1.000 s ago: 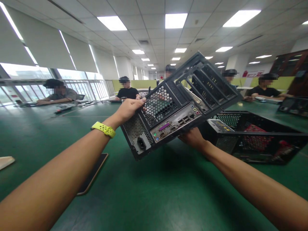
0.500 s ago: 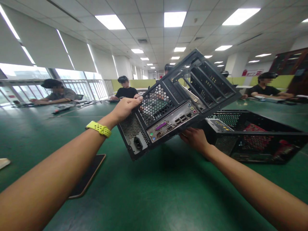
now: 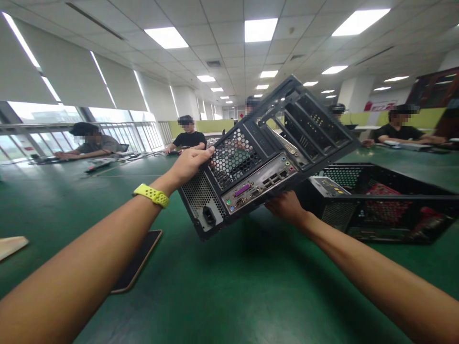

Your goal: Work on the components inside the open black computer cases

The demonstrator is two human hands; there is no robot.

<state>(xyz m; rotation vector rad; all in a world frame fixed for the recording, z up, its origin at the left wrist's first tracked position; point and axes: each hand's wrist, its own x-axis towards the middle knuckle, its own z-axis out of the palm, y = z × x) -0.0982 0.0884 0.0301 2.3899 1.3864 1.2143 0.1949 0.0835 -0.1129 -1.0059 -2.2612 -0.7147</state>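
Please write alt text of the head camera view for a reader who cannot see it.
Two bare hands hold a black computer case tilted in the air above a green table: the left hand grips its upper edge, the right hand supports it from below. A second open case lies behind, a phone at left.

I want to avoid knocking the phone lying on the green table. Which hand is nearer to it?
Left. The left hand grips the tilted computer case up and to the right of the phone; the right hand is farther right, under the case.
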